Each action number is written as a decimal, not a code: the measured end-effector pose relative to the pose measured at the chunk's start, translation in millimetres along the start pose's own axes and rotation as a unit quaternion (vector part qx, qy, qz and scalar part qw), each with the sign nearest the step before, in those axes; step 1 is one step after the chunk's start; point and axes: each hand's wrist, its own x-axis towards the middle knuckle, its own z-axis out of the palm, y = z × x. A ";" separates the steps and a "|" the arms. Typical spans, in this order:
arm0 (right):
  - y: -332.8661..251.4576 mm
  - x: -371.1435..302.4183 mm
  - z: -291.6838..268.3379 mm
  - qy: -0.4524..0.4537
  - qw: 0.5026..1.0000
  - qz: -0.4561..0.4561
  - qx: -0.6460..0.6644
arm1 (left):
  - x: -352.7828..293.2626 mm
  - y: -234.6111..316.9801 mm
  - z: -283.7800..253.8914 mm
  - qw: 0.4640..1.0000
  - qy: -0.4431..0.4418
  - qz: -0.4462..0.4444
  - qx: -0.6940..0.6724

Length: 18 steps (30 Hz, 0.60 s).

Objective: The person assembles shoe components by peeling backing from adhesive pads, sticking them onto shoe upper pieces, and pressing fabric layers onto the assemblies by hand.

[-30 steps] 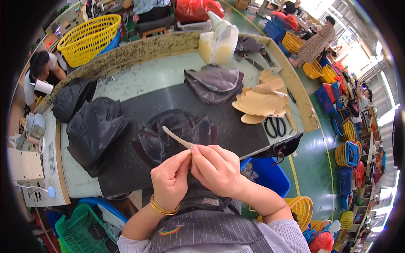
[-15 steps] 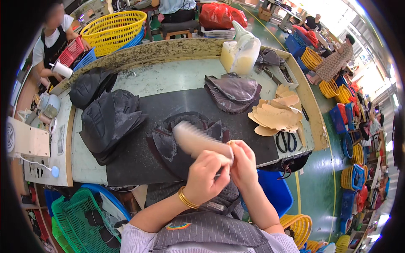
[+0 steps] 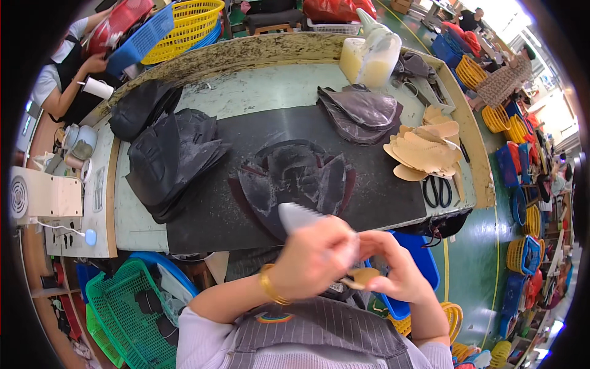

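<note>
Both my hands are in front of my apron, close together at the table's near edge. My left hand (image 3: 316, 255), wearing a gold bracelet and smeared by motion, is closed on a pale, flat, serrated-edged piece (image 3: 296, 218). My right hand (image 3: 398, 267) curls beside it, its thumb against a tan piece (image 3: 359, 278). Whether the tan and pale parts are one piece is hidden by the hands. Beyond them, dark shaped leather panels (image 3: 292, 175) with whitish smears and maroon edges lie on a black mat (image 3: 190, 230).
Stacked black panels (image 3: 169, 160) lie left, brown panels (image 3: 359, 114) far right. Tan serrated pieces (image 3: 424, 147) and scissors (image 3: 437, 192) lie at the right. A plastic jug (image 3: 375, 58) stands behind. A green basket (image 3: 126, 307) sits lower left. A co-worker (image 3: 61, 80) handles baskets at far left.
My hands have moved down and right in the picture. The pale piece shows less beyond my left hand, and a tan part now shows by my right thumb. The co-worker has raised the baskets.
</note>
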 end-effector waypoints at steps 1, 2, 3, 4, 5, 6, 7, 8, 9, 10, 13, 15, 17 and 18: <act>-5.7 8.1 11.2 0.019 0.998 -0.010 0.055 | 5.6 0.5 4.1 0.997 -0.063 0.054 0.009; -1.6 19.5 14.2 0.059 0.993 0.042 0.094 | 12.9 6.4 -5.9 0.998 -0.051 0.034 -0.001; 1.8 30.6 10.2 0.077 0.985 0.069 0.140 | 17.2 -2.2 -19.1 0.997 0.025 0.055 0.058; 6.5 42.0 6.5 0.082 0.975 0.067 0.195 | 20.7 -14.0 -36.0 0.985 0.090 0.060 0.135; 9.0 51.1 4.7 0.087 0.962 0.064 0.251 | 18.2 -23.1 -50.1 0.962 0.155 0.063 0.214; 16.2 61.3 5.6 0.079 0.966 0.065 0.236 | 9.7 -34.9 -56.0 0.987 0.149 -0.038 0.046; 23.2 69.9 9.3 0.071 0.970 0.064 0.222 | -1.5 -42.7 -61.6 0.973 0.138 -0.136 -0.124; 31.1 76.5 14.4 0.059 0.982 0.079 0.158 | -12.2 -49.7 -69.7 0.951 0.120 -0.216 -0.187; 44.9 79.2 22.5 0.055 0.989 0.066 0.121 | -18.0 -55.5 -69.3 0.949 0.121 -0.218 -0.190; 51.7 82.7 29.5 0.046 0.996 0.054 0.045 | -25.5 -60.1 -69.3 0.955 0.158 -0.226 -0.113; 47.4 85.1 36.6 0.013 0.995 0.068 -0.077 | -40.4 -75.3 -70.1 0.956 0.216 -0.198 -0.005; 42.4 85.7 38.0 -0.003 0.993 0.094 -0.074 | -46.8 -71.9 -74.6 0.962 0.172 -0.210 0.031; 43.6 85.8 38.5 -0.011 0.992 0.085 -0.094 | -43.8 -66.4 -75.2 0.961 0.171 -0.213 0.038; 44.2 84.9 39.4 -0.015 0.991 0.072 -0.111 | -42.9 -64.6 -74.4 0.961 0.167 -0.213 0.051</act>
